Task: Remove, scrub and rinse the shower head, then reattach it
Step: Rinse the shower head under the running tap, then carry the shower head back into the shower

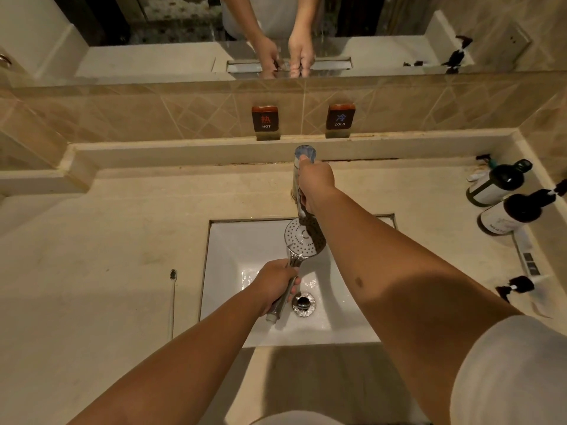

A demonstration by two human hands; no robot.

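over sink (227, 302), shower head (303, 239) between hands

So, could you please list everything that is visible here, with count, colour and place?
shower head: one, chrome, over the sink, handle in the left hand
faucet: one, chrome, behind the sink, under the right hand
sink: one, white, set in the counter, wet
drain plug: one, chrome, sink bottom
toothbrush: one, pale, on the counter left of the sink
HOT label: one, dark, on the wall
COLD label: one, dark, on the wall
pump bottles: two, dark and white, on the counter at right
mirror: one, above the tiles
left hand: one, gripping the handle
right hand: one, on the faucet
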